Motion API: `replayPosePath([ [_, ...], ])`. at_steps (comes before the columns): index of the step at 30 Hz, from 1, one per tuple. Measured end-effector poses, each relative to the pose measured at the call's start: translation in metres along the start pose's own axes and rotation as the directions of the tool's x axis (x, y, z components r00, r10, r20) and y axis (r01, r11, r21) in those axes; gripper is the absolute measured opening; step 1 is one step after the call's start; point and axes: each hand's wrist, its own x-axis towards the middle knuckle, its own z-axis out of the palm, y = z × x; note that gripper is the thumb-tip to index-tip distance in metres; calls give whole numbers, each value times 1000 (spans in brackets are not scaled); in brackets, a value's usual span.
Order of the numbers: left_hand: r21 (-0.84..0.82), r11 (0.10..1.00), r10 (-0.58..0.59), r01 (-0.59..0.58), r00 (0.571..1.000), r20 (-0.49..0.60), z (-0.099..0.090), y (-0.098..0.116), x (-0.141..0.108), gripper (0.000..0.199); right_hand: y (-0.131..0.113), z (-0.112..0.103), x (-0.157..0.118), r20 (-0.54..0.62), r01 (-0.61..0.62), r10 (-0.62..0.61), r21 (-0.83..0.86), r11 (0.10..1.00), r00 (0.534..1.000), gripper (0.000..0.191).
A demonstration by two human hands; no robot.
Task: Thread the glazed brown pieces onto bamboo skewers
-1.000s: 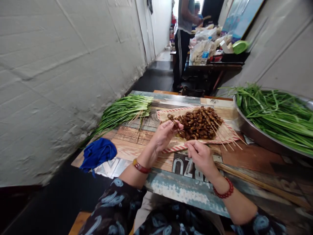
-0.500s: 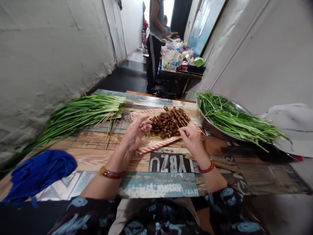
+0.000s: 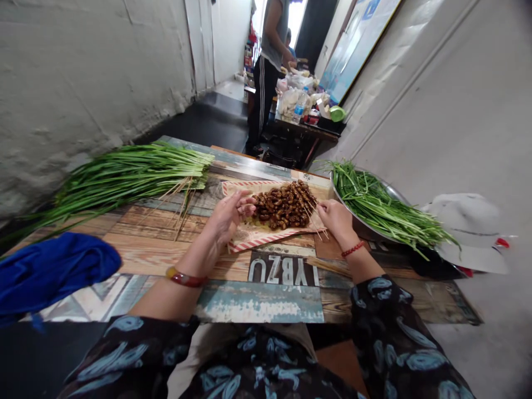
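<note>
"Looking down at that patchwork wood-print counter (image 3: pixel 260 305), what does the left hand (image 3: pixel 226 220) have?"

"Its fingers (image 3: pixel 245 209) are curled in and half closed, right beside a heap of glossy dark-brown morsels on thin skewers (image 3: pixel 285 206). Whether they pinch anything, I can't tell from here."

"And the right hand (image 3: pixel 336 220)?"

"Closer to shut, its fingertips bunched at the other side of the heap, where bare thin wooden sticks (image 3: pixel 316 217) poke out. It may have hold of one, but the fingers hide that."

"Where does the heap sit?"

"On a sheet of white paper with a red-striped border (image 3: pixel 249 237), between the two hands and very near both."

"Any tip for handling those?"

"I'd judge it best to pinch a stick by its bare end, fingertips off the sticky-looking glaze, and lift it straight so its neighbours aren't dragged along."

"What else is around?"

"To the left lie a long bundle of green chives (image 3: pixel 124 180) and a crumpled royal-blue cloth (image 3: pixel 54 271). To the right is a wide steel basin (image 3: pixel 357 223) heaped with more chives. Far down the corridor, a person (image 3: pixel 268 55) in striped track trousers stands at a cluttered table (image 3: pixel 307 128)."
</note>
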Motion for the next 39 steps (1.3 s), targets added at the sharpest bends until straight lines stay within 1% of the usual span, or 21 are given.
replayPosePath([
  [3,3,1000,-3,3,1000,9,0,0,0,24,4,-10,-6,5,-9,9,-34,999,1000,26],
  [6,1,1000,4,-4,1000,17,1,0,-1,22,8,-25,-17,-18,-11,10,-38,999,1000,27],
  [9,-2,1000,13,-13,1000,21,2,1,-2,21,12,-38,-38,-25,61,-61,28,998,998,28],
  [11,1,1000,11,-11,1000,25,2,1,-3,22,14,-42,-58,30,137,-141,104,985,990,28],
  [13,7,1000,5,-5,1000,29,3,1,-3,23,18,-40,-80,112,191,-213,176,966,971,25],
  [16,9,1000,8,-9,999,32,3,1,-3,23,23,-28,-112,181,229,-270,221,948,946,19],
  [18,13,1000,11,-11,999,34,3,0,-3,24,25,-19,-128,193,245,-294,242,939,936,16],
  [20,27,1000,10,-11,999,37,3,-1,-2,27,25,-13,-138,180,261,-313,263,929,932,15],
  [23,60,998,8,-11,999,49,3,-5,-2,29,21,-10,-143,125,277,-317,259,925,940,16],
  [26,113,993,10,-21,995,98,7,-10,-4,28,15,-10,-141,84,300,-324,213,930,942,19],
  [30,215,976,-7,-38,979,205,13,-18,-10,34,4,-11,-138,104,350,-366,145,926,925,24],
  [33,265,963,-15,-58,964,266,18,-21,-15,40,-5,-12,-137,120,361,-375,122,924,919,27],
  [36,307,949,-26,-78,947,320,20,-23,-21,43,-11,-14,-135,126,366,-376,91,926,918,26],
  [39,365,925,-33,-109,932,362,23,-24,-26,42,-13,-16,-134,124,380,-381,29,925,916,22],
])
